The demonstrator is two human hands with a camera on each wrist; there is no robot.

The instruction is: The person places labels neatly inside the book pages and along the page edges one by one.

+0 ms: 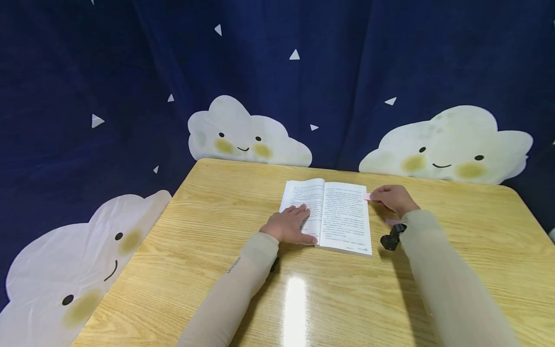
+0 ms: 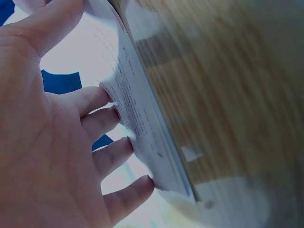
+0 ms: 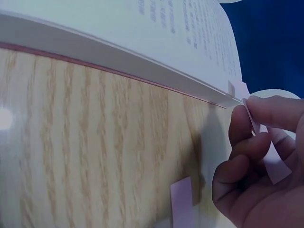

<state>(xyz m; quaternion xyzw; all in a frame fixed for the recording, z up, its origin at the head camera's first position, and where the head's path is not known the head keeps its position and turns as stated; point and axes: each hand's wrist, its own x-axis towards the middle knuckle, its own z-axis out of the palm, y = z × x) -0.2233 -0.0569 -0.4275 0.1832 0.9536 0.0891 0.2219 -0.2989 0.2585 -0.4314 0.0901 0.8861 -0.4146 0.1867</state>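
Observation:
An open book [image 1: 347,217] with printed pages lies on the wooden table. My left hand [image 1: 286,225] rests on its left page, fingers spread, thumb by the lower end of the spine. In the left wrist view the fingertips [image 2: 124,142] press lightly bent onto the page. Off the book's right edge, my right hand [image 1: 392,197] pinches a thin pink paper strip [image 3: 275,164] between thumb and fingers. One end of the strip overlaps the upper right page margin; the other hangs inside the curled fingers.
A second pink strip [image 3: 181,204] lies on the table right of the book, partly under the right wrist in the head view. The wooden table [image 1: 208,217] reaches back to a dark blue curtain [image 1: 338,86] printed with smiling clouds. Light reflects off the near tabletop.

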